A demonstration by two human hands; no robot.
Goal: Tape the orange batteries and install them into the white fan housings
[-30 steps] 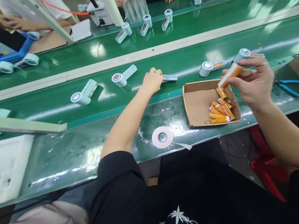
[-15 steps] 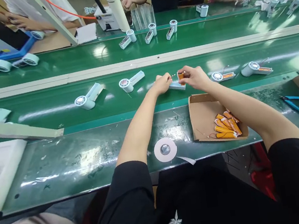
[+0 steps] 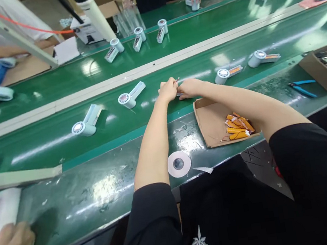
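Black short sleeves [image 3: 152, 217], white embroidered emblem [image 3: 202, 244]

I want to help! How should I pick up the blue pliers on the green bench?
Probably by the two blue handles, coming straight down from above. The pliers lie flat on the bench, handles spread slightly and pointing right, so fingers can close around both. The metal tip end points left, toward the tray of orange batteries; best avoid that end.

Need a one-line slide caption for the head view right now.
Both hands, left and right, meet over a small part on the green belt, beside a cardboard tray of orange batteries.
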